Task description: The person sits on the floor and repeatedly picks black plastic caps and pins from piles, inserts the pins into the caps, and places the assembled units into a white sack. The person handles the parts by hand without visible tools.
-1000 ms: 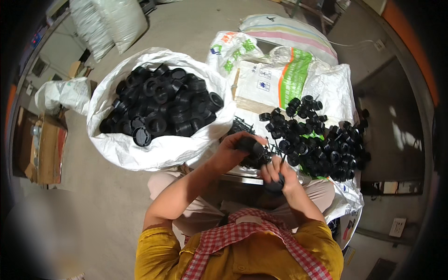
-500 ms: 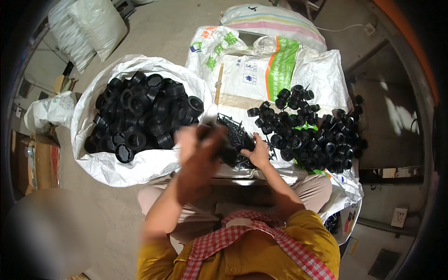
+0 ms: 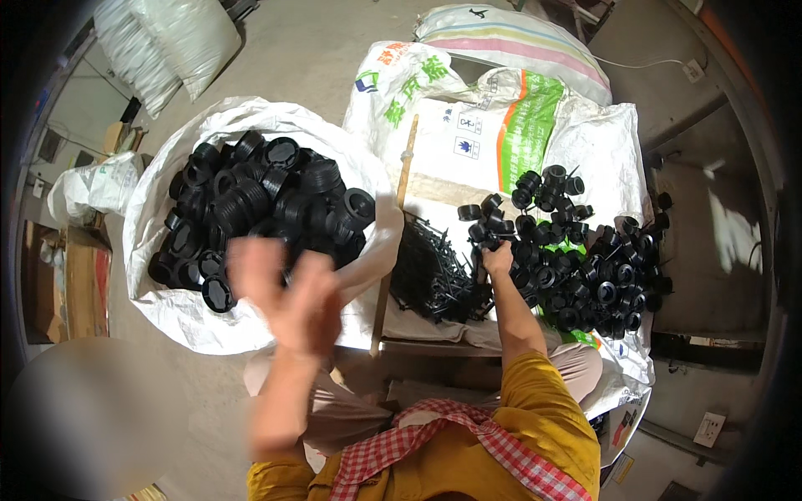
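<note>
My left hand (image 3: 292,296), blurred by motion, is over the near right part of a white woven sack (image 3: 188,321). Its fingers look spread, and I see nothing between them. Ribbed black plastic caps (image 3: 238,209), round and wide, fill that sack. Farther right, my right hand (image 3: 499,260) reaches the left edge of a heap of smaller black plastic caps (image 3: 576,267). Its fingers close on a small black cap (image 3: 491,242), partly hidden by them. Left of this hand lies a pile of thin black plastic sprue sticks (image 3: 430,267).
A wooden stick (image 3: 405,179) lies between the sack and the sprue pile. White printed sacking (image 3: 443,134) covers the work surface. Behind it lies a striped full sack (image 3: 518,42); more white sacks (image 3: 188,42) stand at the far left. Cardboard boxes (image 3: 88,275) are at the left.
My left hand has moved left from the sprue pile to over the sack, and the dark thing it held no longer shows. My right hand has moved right and away to the small caps.
</note>
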Available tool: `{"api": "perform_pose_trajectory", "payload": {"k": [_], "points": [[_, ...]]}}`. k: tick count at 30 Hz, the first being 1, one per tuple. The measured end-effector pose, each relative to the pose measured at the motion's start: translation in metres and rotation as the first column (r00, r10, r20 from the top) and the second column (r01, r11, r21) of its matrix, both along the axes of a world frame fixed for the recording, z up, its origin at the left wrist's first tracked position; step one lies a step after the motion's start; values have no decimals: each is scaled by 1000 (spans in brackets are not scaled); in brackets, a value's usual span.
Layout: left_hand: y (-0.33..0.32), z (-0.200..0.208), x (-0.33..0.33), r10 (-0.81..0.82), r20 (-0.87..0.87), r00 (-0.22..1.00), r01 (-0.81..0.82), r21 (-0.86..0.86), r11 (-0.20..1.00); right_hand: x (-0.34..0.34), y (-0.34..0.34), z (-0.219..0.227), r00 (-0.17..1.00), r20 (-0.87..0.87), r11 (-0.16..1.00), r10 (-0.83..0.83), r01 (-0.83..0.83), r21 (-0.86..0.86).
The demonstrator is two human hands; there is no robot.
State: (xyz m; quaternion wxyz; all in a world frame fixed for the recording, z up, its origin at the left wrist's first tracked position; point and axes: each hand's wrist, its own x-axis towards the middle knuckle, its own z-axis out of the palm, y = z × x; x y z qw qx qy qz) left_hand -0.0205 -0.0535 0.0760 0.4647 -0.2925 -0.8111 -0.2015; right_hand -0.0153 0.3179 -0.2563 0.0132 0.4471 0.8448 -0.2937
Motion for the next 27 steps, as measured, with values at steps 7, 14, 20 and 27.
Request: {"api": "perform_pose_trajectory", "payload": {"k": [7,14,20,27], "points": [[72,-40,37,-520,854,-6,278,501,820,54,-61,106,791,-609,936,56,-255,-244],[74,-61,20,-735,398,-549,-381,663,644,123,-98,225,154,-527,446,836,-749,490],[63,-72,36,-620,348,-703,-2,871,491,134,-124,252,340,-783,749,521,-622,228],[55,-78,47,-569,593,-570,72,726,684,134,-122,267,345,-380,492,858,-763,419]]}}
